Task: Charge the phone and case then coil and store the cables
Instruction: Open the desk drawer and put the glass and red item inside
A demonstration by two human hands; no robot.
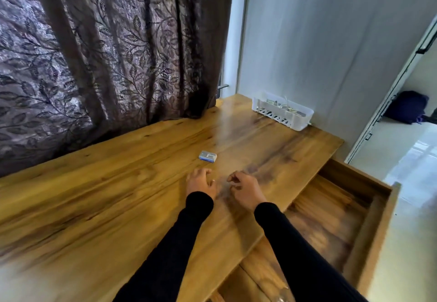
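Two hands are seen over the wooden desk (118, 183), near its front edge and toward the right end — neither holds anything. The left hand (200, 182) is held palm down with fingers loosely curled; the right hand (244, 189) likewise, fingers slack and bent, nothing pinched. A small clear case (207, 156) lies on the desktop just beyond the left hand, its long axis running roughly parallel to the back edge; the left hand is judged the nearer. A white basket (282, 111) is set at the back right corner against the wall, with what appear to be cables inside — contents are not clearly made out. No phone is identified. A drawer (331, 219) stands open below the right front edge.
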